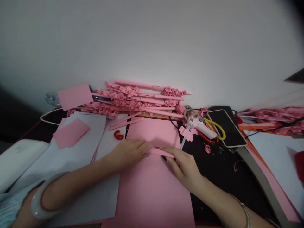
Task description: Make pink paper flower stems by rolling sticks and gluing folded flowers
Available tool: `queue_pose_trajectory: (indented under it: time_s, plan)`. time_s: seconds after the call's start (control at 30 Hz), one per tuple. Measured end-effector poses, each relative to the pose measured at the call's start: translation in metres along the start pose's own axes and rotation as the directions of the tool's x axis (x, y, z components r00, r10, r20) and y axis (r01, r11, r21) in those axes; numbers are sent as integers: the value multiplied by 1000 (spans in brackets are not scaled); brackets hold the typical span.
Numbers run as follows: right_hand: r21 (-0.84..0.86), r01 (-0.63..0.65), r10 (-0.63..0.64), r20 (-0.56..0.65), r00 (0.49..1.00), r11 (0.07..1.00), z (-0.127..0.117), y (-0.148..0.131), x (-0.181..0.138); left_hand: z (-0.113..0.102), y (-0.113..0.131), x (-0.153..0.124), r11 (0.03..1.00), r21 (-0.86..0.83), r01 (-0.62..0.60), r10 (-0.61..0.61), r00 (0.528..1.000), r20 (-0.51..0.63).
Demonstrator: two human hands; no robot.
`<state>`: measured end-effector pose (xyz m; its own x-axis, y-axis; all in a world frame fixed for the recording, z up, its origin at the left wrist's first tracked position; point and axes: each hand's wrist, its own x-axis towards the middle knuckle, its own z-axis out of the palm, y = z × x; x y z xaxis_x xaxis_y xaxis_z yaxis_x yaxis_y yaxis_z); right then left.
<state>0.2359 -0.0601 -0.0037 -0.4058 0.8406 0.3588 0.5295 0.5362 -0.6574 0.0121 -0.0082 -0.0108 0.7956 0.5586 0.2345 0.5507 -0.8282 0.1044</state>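
Left hand [129, 152] and right hand [184, 167] clamp their fingers [144, 146] on the rolled far edge of the pink paper sheet [152, 193], lying mid-tabletop [213, 171]. A glue gun [199, 125] and phone [226, 128] crowd its right; its near half lies bare.

two bare hands meet over a large pink paper sheet [152, 190] on a cluttered table. the left hand [129, 152] and right hand [184, 166] press a rolled fold [160, 152] of the sheet between their fingertips. behind lie pink paper flower stems [142, 98]; to the right, a glue gun [198, 125], yellow-handled scissors [217, 128] and a phone [226, 128].
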Motion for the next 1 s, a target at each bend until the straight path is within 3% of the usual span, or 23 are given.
queue_pose_trajectory:
  time_s: [0.13,0.2,0.37,0.53,0.87,1.0]
  plan:
    - [35,-114,116,-68,991,993,-3,5,0,-4,-12,-2,982,-65,179,-176,983,48]
    - [61,-177,181,-67,981,982,-3,6,0,-5,-15,-3,975,-93,204,-200,979,49]
    - [154,-282,299,-101,949,947,2,5,1,-4,-10,-2,978,-114,172,-167,985,53]
    - [248,-235,284,-185,941,940,7,7,2,-3,-5,-1,987,-97,129,-127,991,35]
    - [569,-334,375,47,926,752,6,0,4,-2,-4,0,997,-76,15,-21,997,-78]
    - [622,-370,458,21,889,690,4,-1,6,-6,-5,-1,982,-190,2,-35,985,-171]
